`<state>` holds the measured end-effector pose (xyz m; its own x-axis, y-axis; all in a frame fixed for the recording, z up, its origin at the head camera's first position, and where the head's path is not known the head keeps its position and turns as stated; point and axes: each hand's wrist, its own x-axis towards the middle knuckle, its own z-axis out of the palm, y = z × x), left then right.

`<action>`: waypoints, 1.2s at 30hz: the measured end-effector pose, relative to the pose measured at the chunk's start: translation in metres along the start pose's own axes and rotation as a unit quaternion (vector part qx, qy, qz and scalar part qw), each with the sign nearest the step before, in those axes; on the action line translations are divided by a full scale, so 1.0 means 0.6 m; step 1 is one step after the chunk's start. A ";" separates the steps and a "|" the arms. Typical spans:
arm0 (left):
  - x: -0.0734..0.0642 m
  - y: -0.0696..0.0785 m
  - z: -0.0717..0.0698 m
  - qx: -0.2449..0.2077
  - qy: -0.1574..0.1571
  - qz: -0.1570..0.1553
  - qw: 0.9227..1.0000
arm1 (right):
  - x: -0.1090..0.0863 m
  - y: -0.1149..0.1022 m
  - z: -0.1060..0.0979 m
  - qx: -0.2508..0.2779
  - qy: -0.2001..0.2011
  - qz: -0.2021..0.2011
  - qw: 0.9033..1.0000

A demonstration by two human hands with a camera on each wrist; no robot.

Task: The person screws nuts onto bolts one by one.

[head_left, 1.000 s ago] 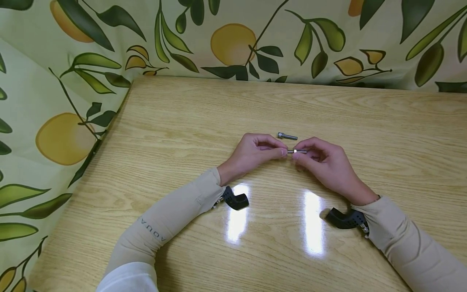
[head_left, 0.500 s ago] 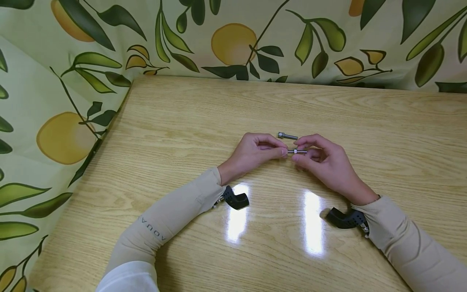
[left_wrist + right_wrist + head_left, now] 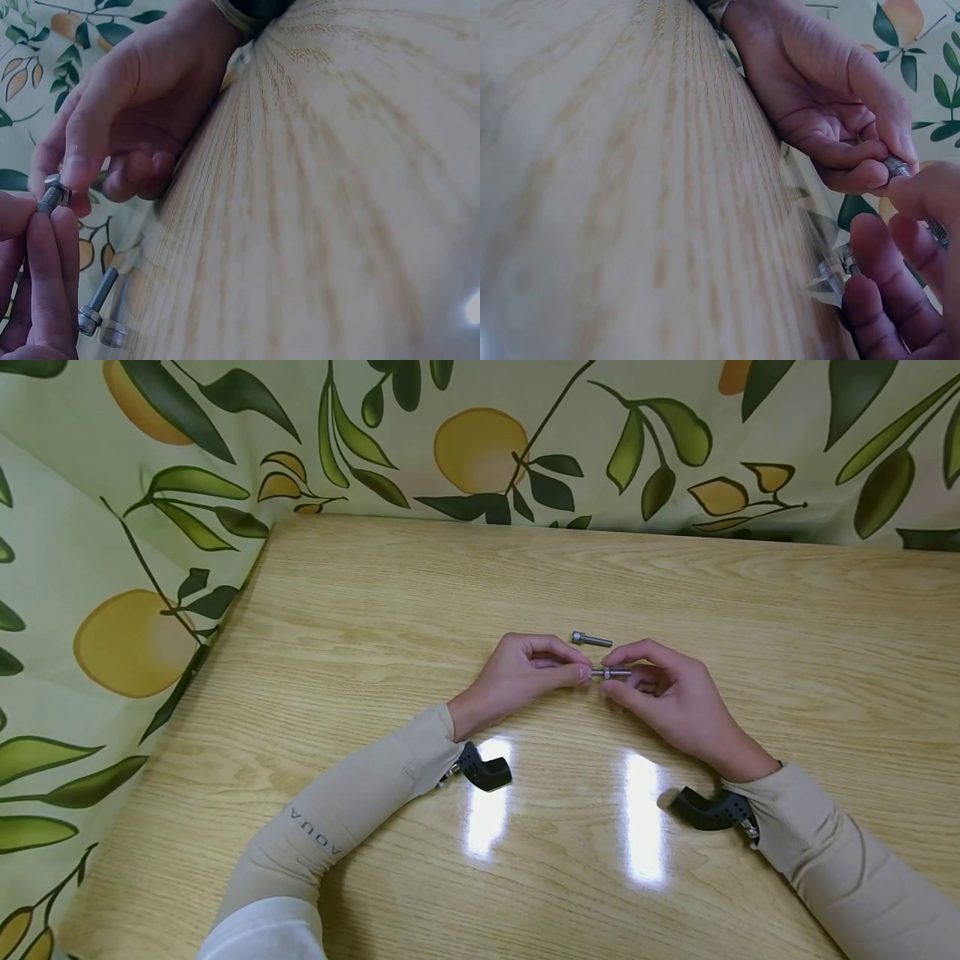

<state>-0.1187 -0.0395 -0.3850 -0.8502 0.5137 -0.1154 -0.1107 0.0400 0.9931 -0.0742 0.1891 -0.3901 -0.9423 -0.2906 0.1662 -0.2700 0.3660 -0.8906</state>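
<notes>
My left hand (image 3: pixel 521 672) pinches the head end of a metal bolt (image 3: pixel 621 673) and holds it level above the table. A hex nut (image 3: pixel 607 673) sits partway along the shank. My right hand (image 3: pixel 671 697) has thumb and index finger around this nut, with the other fingers loosely bent. The left wrist view shows the right thumb against the nut (image 3: pixel 57 182), while the left fingers hold the bolt (image 3: pixel 49 200). In the right wrist view the bolt head (image 3: pixel 898 168) lies between the left fingertips; the right thumb hides the nut.
A second bolt (image 3: pixel 592 640), a socket-head one, lies on the wood-grain table (image 3: pixel 390 610) just beyond both hands. Patterned cloth (image 3: pixel 480 443) with fruit and leaves hangs behind the table and along its left side. Black wrist camera mounts (image 3: pixel 486 772) stick out near both cuffs.
The right thumb and index finger spread apart off the nut, then come back in around it. The left hand keeps its hold on the bolt. The loose bolt has not moved.
</notes>
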 end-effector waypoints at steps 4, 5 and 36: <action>0.000 -0.001 0.000 0.003 0.000 0.001 1.000 | 0.000 -0.001 0.000 -0.003 0.003 0.014 1.000; 0.000 -0.001 -0.001 0.004 0.000 0.001 1.000 | 0.000 -0.001 0.000 -0.002 0.003 0.016 1.000; 0.001 -0.002 -0.001 0.007 -0.006 0.008 1.000 | -0.001 -0.002 0.001 -0.023 0.002 0.015 1.000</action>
<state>-0.1194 -0.0401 -0.3866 -0.8457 0.5242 -0.1003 -0.0904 0.0446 0.9949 -0.0735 0.1884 -0.3891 -0.9511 -0.2750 0.1408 -0.2495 0.4149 -0.8750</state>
